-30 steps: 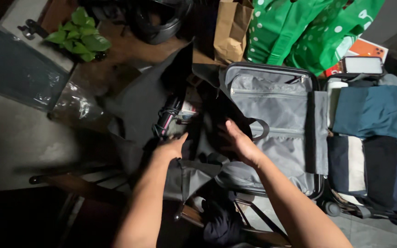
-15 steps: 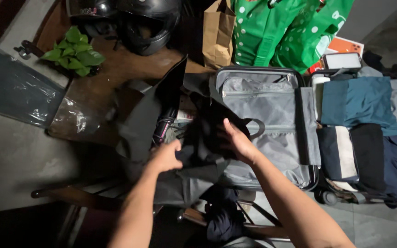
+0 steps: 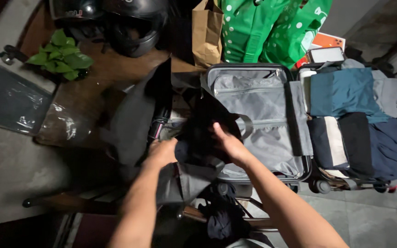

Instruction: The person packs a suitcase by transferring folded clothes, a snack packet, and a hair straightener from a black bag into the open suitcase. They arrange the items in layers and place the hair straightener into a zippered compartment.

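Pressing down with both hands on a black garment (image 3: 207, 133) bunched at the mouth of a dark grey bag (image 3: 134, 124). My left hand (image 3: 163, 152) is curled, fingers together, closed on a fold of the black cloth at its near edge. My right hand (image 3: 228, 144) lies flatter on the cloth, fingers together and bent over the top of it; whether they actually pinch it, I cannot tell from this angle.

The garment sits between the grey bag on its left and the open suitcase (image 3: 260, 115) on its right, overlapping the suitcase's near-left corner. A grey strap loop (image 3: 246, 124) shows just beside my right fingertips. Inside the bag, just left of the cloth, a dark tube-shaped thing with a pink stripe (image 3: 156, 126) stands partly hidden.

Suitcase lid is lined in grey fabric with a zipped pocket. Its other half, to the right, holds folded clothes (image 3: 345, 119): teal, grey, black, cream and navy pieces laid side by side.

Farther out: a brown paper bag (image 3: 206, 32) and a green spotted bag (image 3: 272, 27) stand behind the suitcase. A leafy green plant (image 3: 58, 55) and a black helmet (image 3: 132, 23) rest on the wooden table (image 3: 106, 69) at upper left. Clear plastic wrap (image 3: 56, 126) lies at the table's near edge. More dark cloth (image 3: 224, 216) is heaped below my arms, by a chair frame.
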